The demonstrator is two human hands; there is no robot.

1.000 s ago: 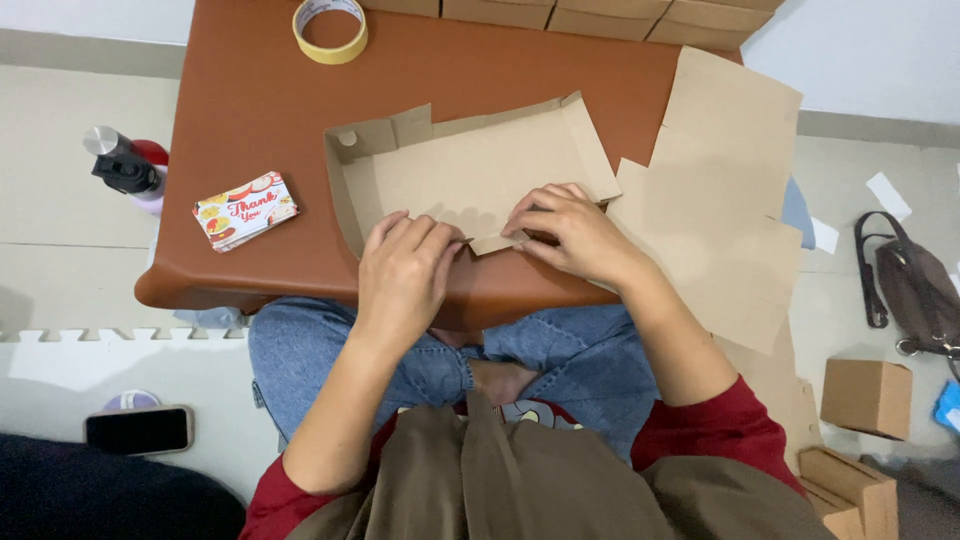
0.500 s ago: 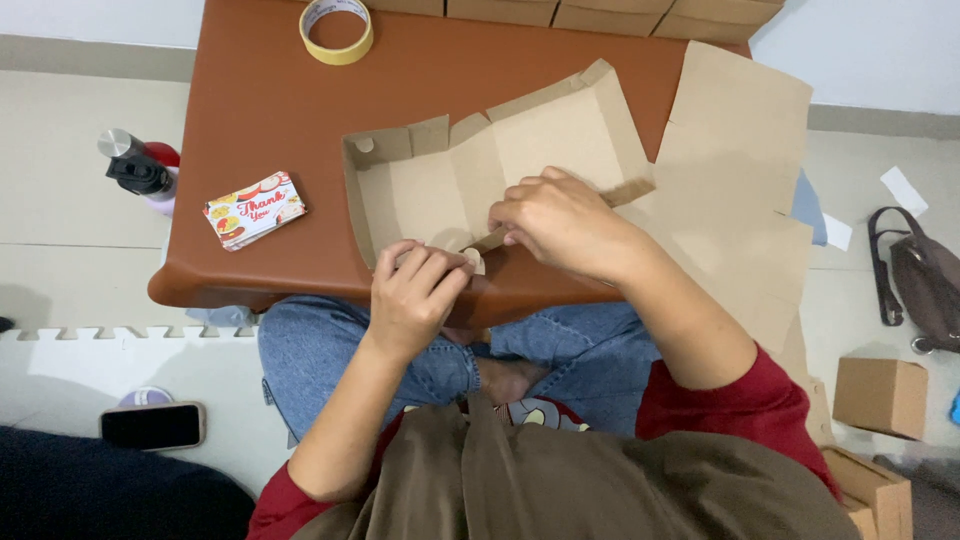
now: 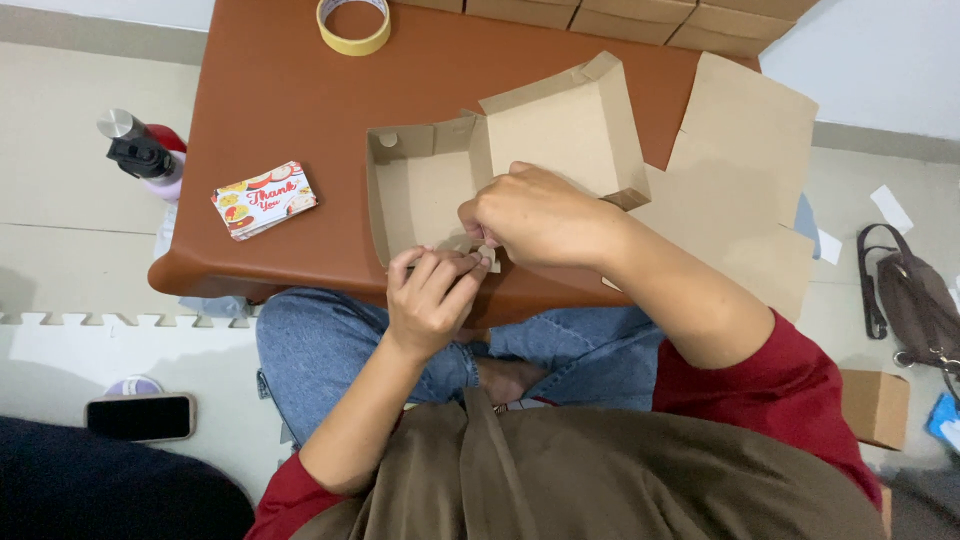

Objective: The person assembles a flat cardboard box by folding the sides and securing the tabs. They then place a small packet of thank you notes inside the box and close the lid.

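Note:
A brown cardboard box point(image 3: 425, 185) with raised walls and an open lid lies on the low brown table point(image 3: 290, 90), near its front edge. My left hand point(image 3: 432, 300) pinches the box's near wall from below. My right hand point(image 3: 535, 215) reaches across from the right and grips the same near wall, its fingertips meeting those of the left hand. The lid flap point(image 3: 565, 125) stands tilted up behind my right hand.
Flat cardboard sheets point(image 3: 745, 160) overlap the table's right edge. A roll of yellow tape point(image 3: 353, 22) lies at the back, a stack of small printed cards point(image 3: 263, 198) at the left. On the floor are a bottle point(image 3: 140, 155), a phone point(image 3: 140, 417), a bag point(image 3: 915, 300) and a small box point(image 3: 875, 405).
The flat cardboard has been folded into a box with raised walls and lid. Both hands have moved together onto the near wall.

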